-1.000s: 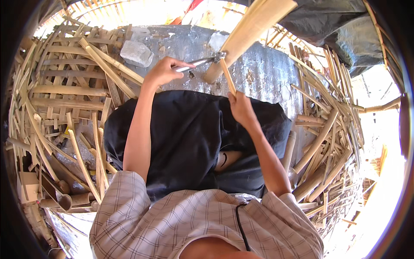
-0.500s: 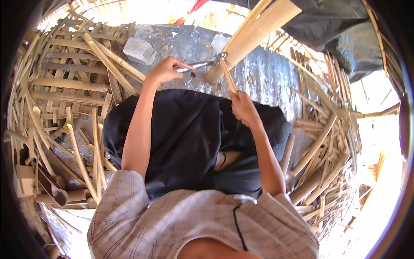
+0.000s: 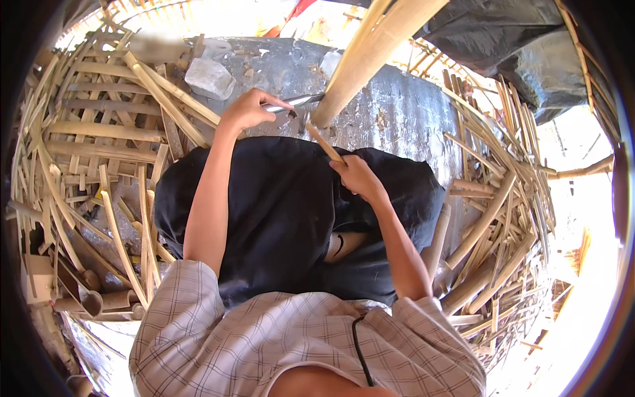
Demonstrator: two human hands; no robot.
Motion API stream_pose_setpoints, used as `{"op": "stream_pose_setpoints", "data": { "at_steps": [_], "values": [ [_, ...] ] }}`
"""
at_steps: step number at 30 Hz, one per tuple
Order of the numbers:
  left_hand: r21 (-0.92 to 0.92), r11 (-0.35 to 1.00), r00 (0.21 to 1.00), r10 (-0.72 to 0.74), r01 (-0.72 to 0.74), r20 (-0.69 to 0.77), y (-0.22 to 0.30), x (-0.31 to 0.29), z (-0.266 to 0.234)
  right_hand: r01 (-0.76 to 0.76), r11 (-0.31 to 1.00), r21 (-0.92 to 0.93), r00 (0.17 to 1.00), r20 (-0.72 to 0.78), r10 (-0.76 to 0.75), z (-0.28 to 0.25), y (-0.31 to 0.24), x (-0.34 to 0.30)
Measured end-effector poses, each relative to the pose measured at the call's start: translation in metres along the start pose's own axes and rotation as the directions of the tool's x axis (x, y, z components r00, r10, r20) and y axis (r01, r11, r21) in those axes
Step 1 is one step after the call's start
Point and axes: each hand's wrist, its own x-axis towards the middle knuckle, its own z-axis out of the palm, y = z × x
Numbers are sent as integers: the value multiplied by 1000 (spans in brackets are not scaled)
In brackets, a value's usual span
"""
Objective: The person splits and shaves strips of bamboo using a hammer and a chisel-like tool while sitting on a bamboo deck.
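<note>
My left hand (image 3: pixel 248 111) is closed around one end of a slim silver metal tool (image 3: pixel 301 100); its exact kind is unclear. The tool's far end meets the lower part of a tall split bamboo piece (image 3: pixel 360 66), which stands leaning to the right on the grey surface. In my right hand (image 3: pixel 358 175) is a hammer (image 3: pixel 325 143), gripped by its light wooden handle. The small hammer head is just below the metal tool, close to the bamboo's foot. Whether the head touches anything cannot be made out.
A pale stone block (image 3: pixel 210 79) lies on the grey worn surface (image 3: pixel 264 63) beyond my left hand. Woven bamboo lattice (image 3: pixel 109 132) and loose strips crowd the left side. More bamboo sticks (image 3: pixel 493 198) are piled at the right. Dark sheeting (image 3: pixel 493 40) hangs at upper right.
The hammer in my right hand has moved down and to the left, from beside the bamboo to below the metal tool. The bamboo has shifted slightly left.
</note>
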Motion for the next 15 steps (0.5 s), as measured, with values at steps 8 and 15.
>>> {"op": "stream_pose_setpoints", "data": {
  "at_steps": [8,15],
  "values": [
    [-127,991,997,-27,36,75,-3,9,1,210,945,252,810,-586,-24,-32,-60,14],
    [38,999,999,32,-32,-3,-20,1,2,-184,926,331,981,7,192,-22,-25,22]
  ]
}}
